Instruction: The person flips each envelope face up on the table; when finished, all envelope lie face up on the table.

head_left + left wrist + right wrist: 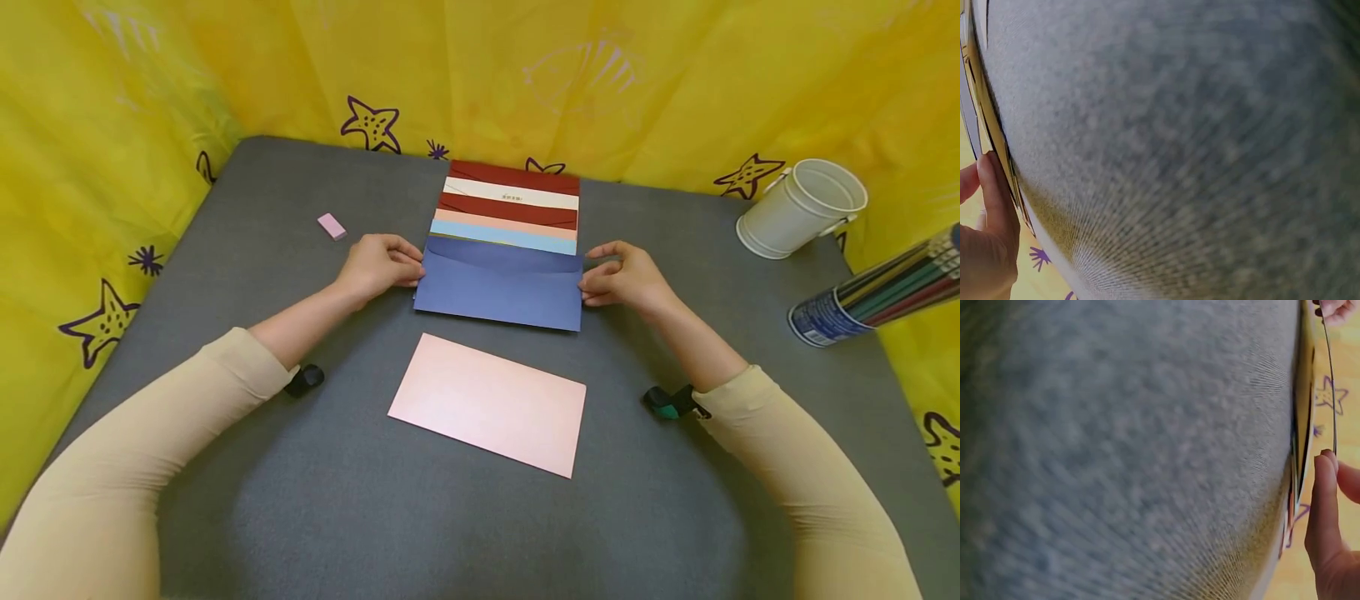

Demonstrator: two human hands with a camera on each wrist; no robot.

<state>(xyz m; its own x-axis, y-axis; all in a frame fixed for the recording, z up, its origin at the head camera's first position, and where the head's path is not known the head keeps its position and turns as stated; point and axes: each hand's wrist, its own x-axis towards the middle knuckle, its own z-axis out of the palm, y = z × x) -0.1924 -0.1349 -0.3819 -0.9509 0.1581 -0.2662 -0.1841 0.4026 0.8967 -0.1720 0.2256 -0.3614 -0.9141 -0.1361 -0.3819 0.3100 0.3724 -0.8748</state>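
Observation:
A blue envelope (498, 287) lies across the near end of a row of overlapping envelopes, its flap side up. My left hand (380, 265) pinches its left edge, and my right hand (626, 277) pinches the right edge. In the right wrist view the blue envelope (1331, 375) stands a little above the others, between thumb and fingers of the right hand (1329, 531). Behind it show strips of a light blue envelope (502, 237), dark red ones (517, 173) and a white one (510, 194). Closer to me a pale pink envelope (491, 404) lies by itself, slightly turned.
A small pink eraser (332, 226) lies on the grey table (315, 500) at the left. On the right are a white metal bucket (801, 208) and a blue holder (828, 318) full of pencils. A yellow patterned cloth (480, 75) hangs round the table.

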